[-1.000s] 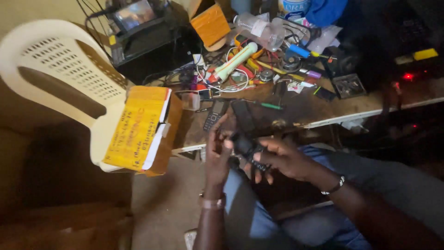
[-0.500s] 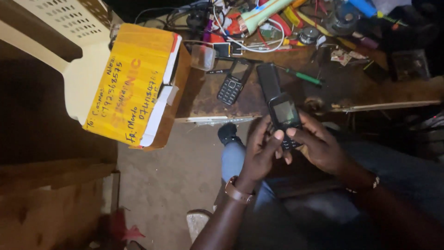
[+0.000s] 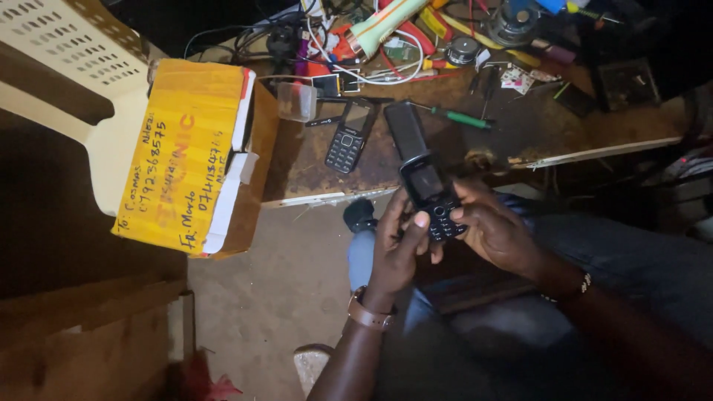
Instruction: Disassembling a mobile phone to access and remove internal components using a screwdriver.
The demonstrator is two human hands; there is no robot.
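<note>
Unmoved since before, both hands (image 3: 445,238) grip slim black keypad phone (image 3: 431,194).

We cannot see the lower end of the small black keypad phone (image 3: 431,194): the fingers of the left hand (image 3: 397,245) and the right hand (image 3: 494,232) cover its sides and bottom edge. The white perforated plastic chair (image 3: 70,56) is cut off by the top and left edges. The orange cardboard box (image 3: 189,152) hides part of the chair's seat. Along the top edge, the tangle of wires and small tools (image 3: 394,37) on the worn wooden surface (image 3: 312,167) is cropped and too cluttered for us to sort out. The lower right is too dark to read.
</note>
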